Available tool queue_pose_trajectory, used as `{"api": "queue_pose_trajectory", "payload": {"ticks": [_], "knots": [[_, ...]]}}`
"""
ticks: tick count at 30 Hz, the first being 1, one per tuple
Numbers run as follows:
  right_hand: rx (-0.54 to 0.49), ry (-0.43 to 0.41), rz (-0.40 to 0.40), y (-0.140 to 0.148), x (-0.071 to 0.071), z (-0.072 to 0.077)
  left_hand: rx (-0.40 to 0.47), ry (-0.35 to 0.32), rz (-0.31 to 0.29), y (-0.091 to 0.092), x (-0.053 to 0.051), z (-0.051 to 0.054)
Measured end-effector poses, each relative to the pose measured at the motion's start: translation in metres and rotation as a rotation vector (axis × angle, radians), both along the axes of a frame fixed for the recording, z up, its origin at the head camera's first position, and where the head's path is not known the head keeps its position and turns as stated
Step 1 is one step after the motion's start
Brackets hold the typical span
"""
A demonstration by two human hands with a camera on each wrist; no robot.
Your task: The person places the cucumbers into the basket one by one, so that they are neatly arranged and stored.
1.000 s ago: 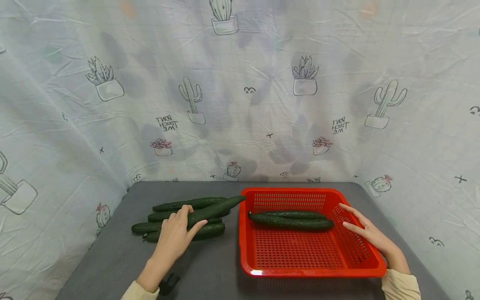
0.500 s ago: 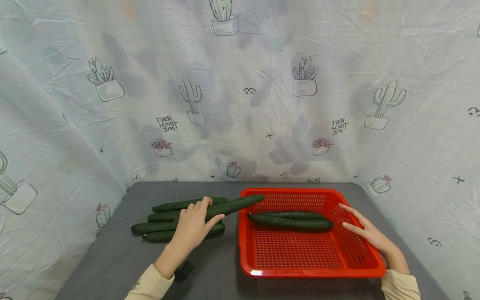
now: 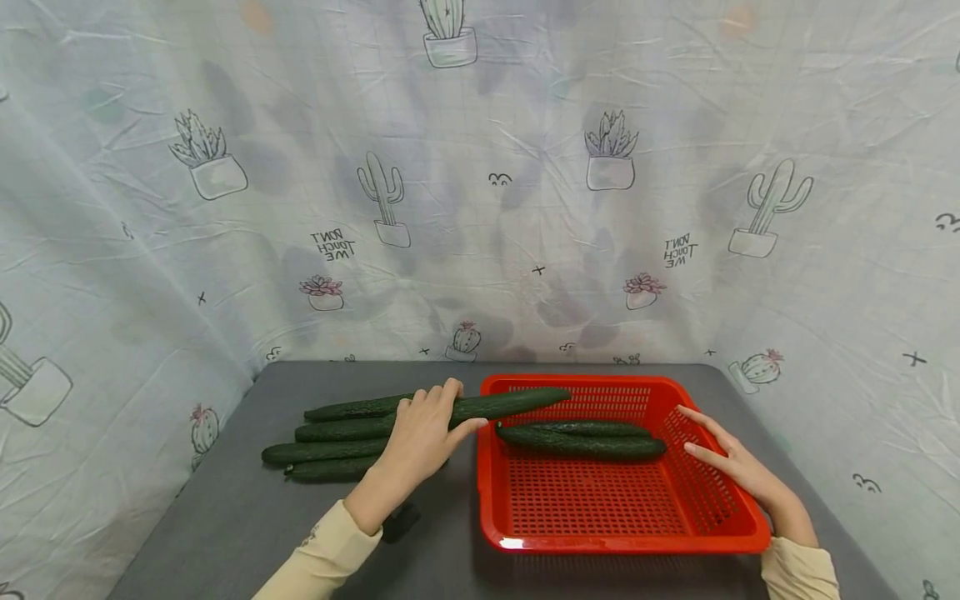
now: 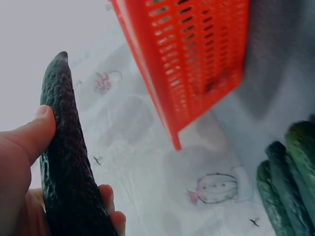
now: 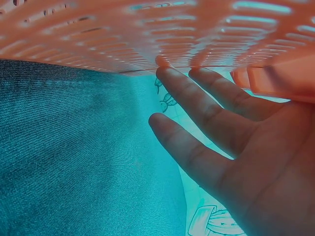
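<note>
My left hand [image 3: 420, 433] grips a long dark green cucumber [image 3: 513, 403], its free end reaching over the left rim of a red plastic basket [image 3: 622, 546]. In the left wrist view the thumb lies on one side of this bumpy cucumber [image 4: 66, 147] and fingertips show on the other. Two cucumbers [image 3: 592, 445] lie side by side inside the basket. My right hand [image 3: 750, 479] holds the basket's right side, thumb and one finger over the rim. Below, in the right wrist view, the other fingers [image 5: 197, 103] extend along the outside of the slotted wall.
Several more cucumbers [image 3: 322, 452] lie in a group on the left of the grey table [image 3: 217, 525], partly hidden by my left hand. A pale curtain [image 3: 517, 208] printed with potted cacti hangs behind and on both sides.
My left hand has moved right with the cucumber, away from the group, bringing the cucumber's far end across the basket's left rim. The right hand and basket have stayed put.
</note>
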State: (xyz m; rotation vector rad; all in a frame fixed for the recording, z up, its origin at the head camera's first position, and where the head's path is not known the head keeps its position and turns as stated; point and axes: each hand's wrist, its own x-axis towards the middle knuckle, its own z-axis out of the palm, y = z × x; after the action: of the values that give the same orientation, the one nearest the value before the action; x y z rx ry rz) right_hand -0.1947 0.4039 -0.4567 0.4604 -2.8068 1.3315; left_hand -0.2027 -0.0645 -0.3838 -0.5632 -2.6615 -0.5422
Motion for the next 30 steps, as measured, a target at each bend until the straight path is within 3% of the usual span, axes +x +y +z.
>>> {"api": "queue_pose_trajectory", "payload": {"ticks": [19, 30], "knots": [[-0.024, 0.007, 0.008, -0.002, 0.0, 0.0, -0.127, -0.024, -0.087, 0.06, -0.004, 0.022], [-0.011, -0.007, -0.001, 0.001, 0.0, -0.002, -0.229, -0.086, -0.078, 0.098, -0.002, 0.027]]}}
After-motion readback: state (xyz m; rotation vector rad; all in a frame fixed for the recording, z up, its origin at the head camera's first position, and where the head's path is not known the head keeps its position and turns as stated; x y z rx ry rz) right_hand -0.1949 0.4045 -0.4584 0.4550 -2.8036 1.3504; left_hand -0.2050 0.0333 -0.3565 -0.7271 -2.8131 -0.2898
